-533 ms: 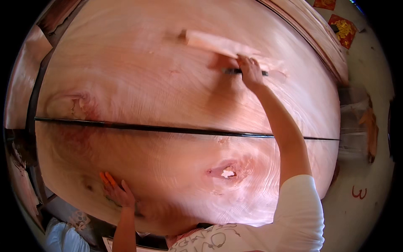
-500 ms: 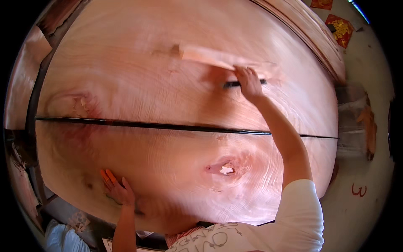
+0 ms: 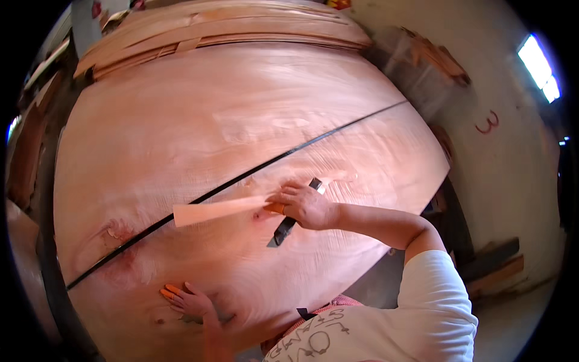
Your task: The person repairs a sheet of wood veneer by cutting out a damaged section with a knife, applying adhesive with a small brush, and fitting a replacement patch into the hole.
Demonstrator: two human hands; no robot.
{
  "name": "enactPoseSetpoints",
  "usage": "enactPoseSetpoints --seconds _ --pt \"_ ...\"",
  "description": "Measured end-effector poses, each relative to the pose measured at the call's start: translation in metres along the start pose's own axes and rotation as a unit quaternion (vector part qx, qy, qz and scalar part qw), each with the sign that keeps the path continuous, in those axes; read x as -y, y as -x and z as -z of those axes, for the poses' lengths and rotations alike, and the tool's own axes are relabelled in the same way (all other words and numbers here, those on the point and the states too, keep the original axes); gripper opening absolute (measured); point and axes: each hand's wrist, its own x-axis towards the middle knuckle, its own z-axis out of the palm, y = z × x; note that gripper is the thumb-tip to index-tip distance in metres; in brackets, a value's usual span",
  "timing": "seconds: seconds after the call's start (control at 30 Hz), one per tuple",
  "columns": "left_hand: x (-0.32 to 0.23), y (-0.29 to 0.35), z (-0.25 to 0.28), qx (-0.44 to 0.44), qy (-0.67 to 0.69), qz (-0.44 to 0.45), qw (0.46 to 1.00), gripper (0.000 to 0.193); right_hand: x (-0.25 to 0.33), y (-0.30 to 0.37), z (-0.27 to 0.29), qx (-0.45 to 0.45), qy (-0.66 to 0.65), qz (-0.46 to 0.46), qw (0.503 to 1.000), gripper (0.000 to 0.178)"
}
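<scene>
A large sheet of pinkish wood veneer [image 3: 241,99] spreads under both hands. My right hand [image 3: 307,205] is closed around a dark knife with a broad blade [image 3: 283,232], whose tip points toward me. The same fingers pinch one end of a pale veneer strip [image 3: 211,211], which stretches leftward over the sheet. An orange cover shows on one of those fingers. My left hand [image 3: 192,301] lies flat on the sheet at the near left, fingers spread, with orange covers on some fingertips. A long thin black strip [image 3: 253,171] runs diagonally across the sheet, beyond both hands.
Stacked veneer sheets [image 3: 241,27] lie past the far edge. On the right stands a pale wall [image 3: 482,78] with a red mark, and wood offcuts [image 3: 491,265] rest below it. A reddish knot [image 3: 111,238] marks the sheet at the left.
My view has turned, so the black strip now slants. My right hand has come from beyond the black strip to its near side, bringing the knife and veneer strip. My left hand stays flat.
</scene>
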Motion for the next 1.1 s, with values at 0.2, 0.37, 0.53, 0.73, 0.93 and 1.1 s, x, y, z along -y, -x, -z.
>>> enactPoseSetpoints --seconds 0.2,0.37,0.53,0.73,0.93,1.1 --pt "0.023 -0.021 -0.009 0.06 0.288 -0.038 0.955 0.051 0.11 0.062 -0.005 -0.009 -0.058 -0.077 0.995 0.027" --pt "0.051 -0.044 0.059 0.291 0.749 0.096 0.588 0.067 0.133 0.062 -0.042 0.057 -0.073 -0.048 0.995 0.037" --pt "-0.029 -0.037 0.139 0.429 0.551 -0.018 0.716 0.039 0.104 0.107 -0.076 0.071 -0.099 -0.091 0.988 0.041" --pt "-0.006 0.008 0.06 0.417 0.569 0.032 0.708 0.034 0.096 0.112 -0.139 0.129 -0.14 -0.05 0.98 0.029" --pt "-0.006 0.053 0.023 0.308 0.557 0.007 0.771 0.035 0.07 0.148 -0.175 0.004 -0.165 -0.222 0.961 0.027" --pt "0.007 0.053 0.013 0.289 0.567 0.023 0.771 0.034 0.047 0.149 -0.169 0.092 -0.135 -0.256 0.953 0.034"
